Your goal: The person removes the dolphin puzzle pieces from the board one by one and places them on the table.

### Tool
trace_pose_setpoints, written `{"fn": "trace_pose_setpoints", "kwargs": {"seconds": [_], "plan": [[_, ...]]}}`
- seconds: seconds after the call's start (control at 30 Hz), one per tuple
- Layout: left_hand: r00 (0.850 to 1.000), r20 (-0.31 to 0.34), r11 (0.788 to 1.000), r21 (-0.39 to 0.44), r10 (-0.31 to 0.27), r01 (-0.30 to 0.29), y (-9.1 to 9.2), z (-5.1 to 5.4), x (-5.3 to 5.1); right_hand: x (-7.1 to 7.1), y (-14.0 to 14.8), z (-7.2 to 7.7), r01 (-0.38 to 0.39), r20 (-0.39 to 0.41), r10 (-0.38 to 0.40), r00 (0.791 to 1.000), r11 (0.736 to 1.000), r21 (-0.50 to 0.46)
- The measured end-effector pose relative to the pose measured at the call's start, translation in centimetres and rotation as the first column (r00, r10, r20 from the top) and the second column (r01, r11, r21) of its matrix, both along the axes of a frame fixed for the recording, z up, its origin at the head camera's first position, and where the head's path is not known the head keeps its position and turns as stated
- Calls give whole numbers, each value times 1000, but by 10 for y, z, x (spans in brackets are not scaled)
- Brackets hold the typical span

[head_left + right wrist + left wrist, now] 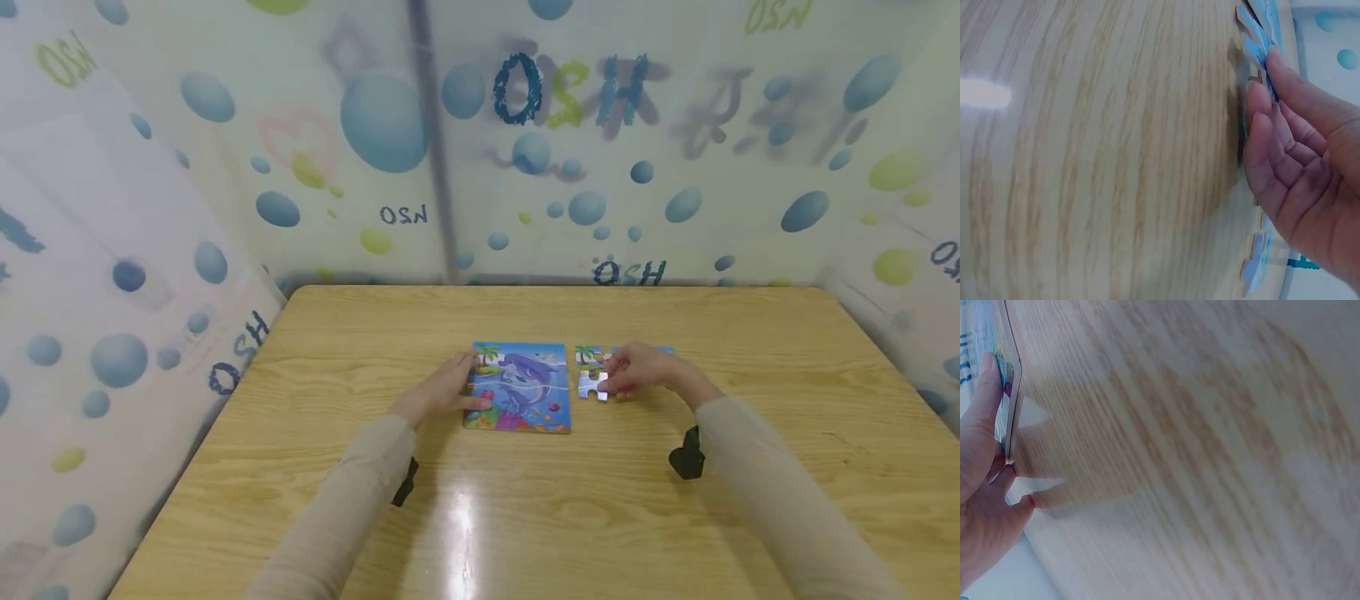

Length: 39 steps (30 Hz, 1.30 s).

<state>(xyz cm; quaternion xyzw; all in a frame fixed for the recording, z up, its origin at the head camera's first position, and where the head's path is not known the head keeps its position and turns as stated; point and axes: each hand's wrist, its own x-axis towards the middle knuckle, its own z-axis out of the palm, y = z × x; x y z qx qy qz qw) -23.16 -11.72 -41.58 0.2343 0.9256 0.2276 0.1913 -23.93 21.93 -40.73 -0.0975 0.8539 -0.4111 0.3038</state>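
A square dolphin picture board (pixel 525 383) lies on the wooden table, with a faint line across its middle. My left hand (pixel 442 390) rests at its left edge, thumb on the printed surface. In the left wrist view, the lower fingers of the left hand (pixel 988 462) bend down beside the board's edge (pixel 1016 394). Just right of the board, my right hand (pixel 637 368) pinches a jigsaw piece (pixel 592 385) between thumb and fingers. The right wrist view shows the right hand (pixel 1300 144) gripping this piece (pixel 1257 40) by its edge, tilted above the table.
Behind the right hand lies a strip of joined jigsaw pieces (pixel 588 356) with a palm tree print, partly hidden by the hand. Other piece edges (pixel 1255 265) show below the hand in the right wrist view. A patterned curtain (pixel 525 208) stands behind the table (pixel 360 333).
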Motion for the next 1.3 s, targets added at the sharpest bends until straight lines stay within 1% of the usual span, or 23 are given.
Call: {"fn": "trace_pose_setpoints", "kwargs": {"seconds": [0.13, 0.27, 0.37, 0.5, 0.7, 0.83, 1.0, 1.1, 1.17, 1.3], "plan": [[1000, -6, 1000, 6, 0, 0, -1, -1, -1, -1, -1, -2, 16, 6, -16, 1000, 1000, -5], [1000, -1, 1000, 2, -1, 1, 0, -2, -1, -2, -4, 1, 29, 9, -29, 1000, 999, 38], [1000, -1, 1000, -4, 0, 0, 0, -3, 0, -3, -7, 7, 19, 10, -20, 1000, 995, 95], [1000, -5, 1000, -6, -1, 0, 0, -4, -1, -3, -11, 15, -17, 20, 14, 1000, 988, 155], [1000, -9, 1000, -3, -8, 8, -1, -5, -2, -8, -15, 17, -35, 53, 24, 998, 977, 212], [1000, -7, 1000, -1, -4, 4, -1, -3, -1, -11, -20, 21, -53, 29, 47, 998, 957, 284], [1000, -12, 1000, -6, -13, 13, -1, 0, 1, -11, -29, 31, -75, 21, 72, 997, 917, 393], [1000, -12, 1000, 4, -19, 19, 0, 1, 2, -11, -35, 35, -77, 29, 72, 997, 893, 443], [1000, -14, 1000, 9, -19, 20, 0, 2, 3, -11, -37, 36, -72, 27, 67, 997, 887, 457], [1000, -15, 1000, 13, -14, 15, -1, 3, 4, -11, -39, 36, -59, 24, 54, 998, 885, 462]]}}
